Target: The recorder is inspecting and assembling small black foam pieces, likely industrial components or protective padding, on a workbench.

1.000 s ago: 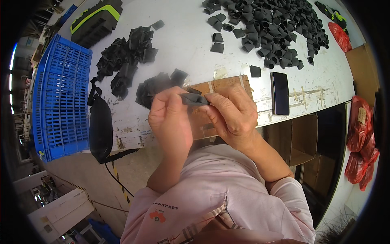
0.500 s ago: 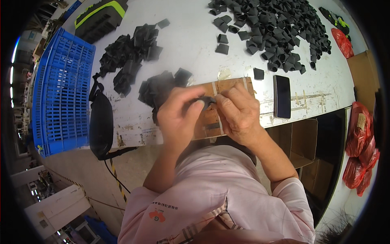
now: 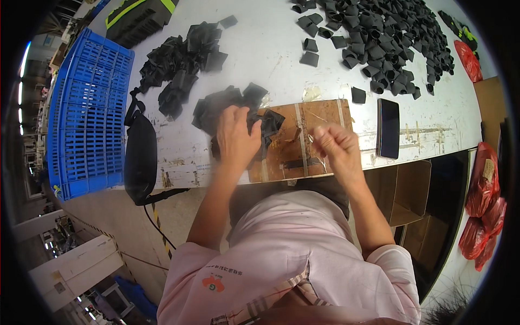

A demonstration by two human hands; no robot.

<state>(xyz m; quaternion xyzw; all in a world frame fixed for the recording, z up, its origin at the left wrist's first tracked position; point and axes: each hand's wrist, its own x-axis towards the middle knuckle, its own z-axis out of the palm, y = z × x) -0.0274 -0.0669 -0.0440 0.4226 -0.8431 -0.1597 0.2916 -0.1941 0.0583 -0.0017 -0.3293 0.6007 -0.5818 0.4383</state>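
My left hand lies over a pile of black fabric pieces, fingers stretched and thumb apart, touching them. Some pieces spill onto the left part of a brown wooden board with pale tape strips across it. Over the right part of that board is my right hand, its fingers pinched together. Something thin and shiny shows by the fingertips, too small to name. A small dark upright bit and a dark flat strip are on the board between the hands.
A blue plastic crate and a black pouch stand at the left. A phone lies right of the board. Many short black tubes are heaped at the back right, and another black pile lies back left. Red bags hang at right.
My hands were together over the board with a black piece between them. Now they are apart: the left is back on the pile, the right slightly further right. The view has shifted a little.
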